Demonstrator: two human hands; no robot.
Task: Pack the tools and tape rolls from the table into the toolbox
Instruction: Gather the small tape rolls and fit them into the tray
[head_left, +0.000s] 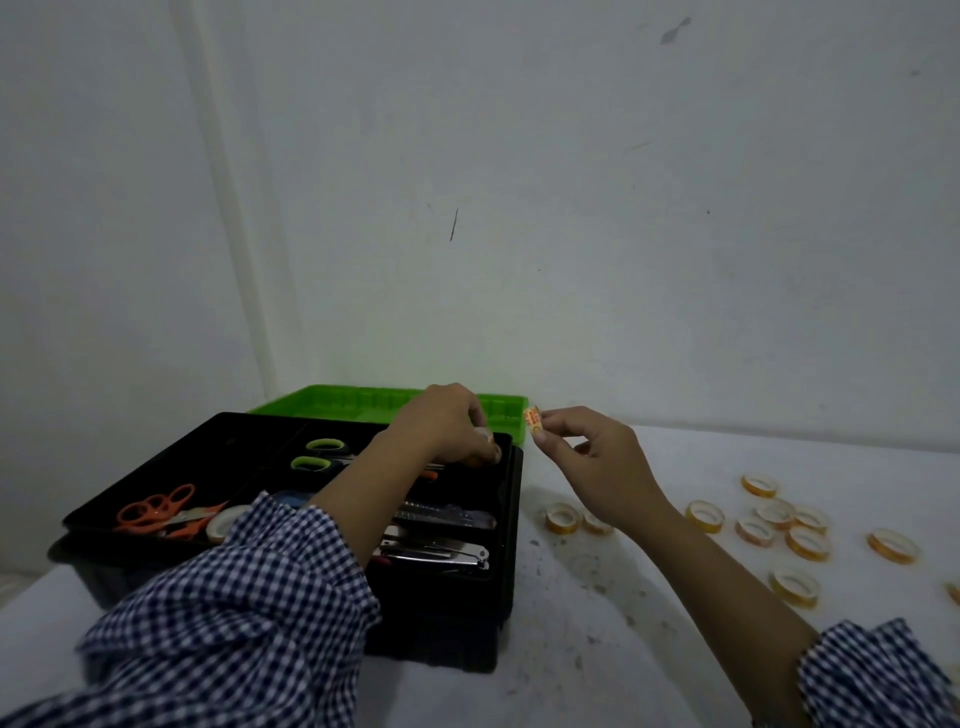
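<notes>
Just right of the black toolbox (516, 499), the right hand (597, 457) pinches a yellow tape roll (533, 420). Its compartment lies leftward, where the left hand (452, 421) curls over what looks like a second roll (474, 460). Loose rolls (794, 597) wait rightward.

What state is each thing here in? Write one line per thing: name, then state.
toolbox: open, green lid laid back.
left hand: fingers curled inside the toolbox; what it holds is unclear.
right hand: pinching one tape roll.
held tape roll: lifted, beside the toolbox.
loose tape rolls: lying on the table, unpacked.
orange scissors: packed, left compartment.
metal tools: packed, right compartment.
</notes>
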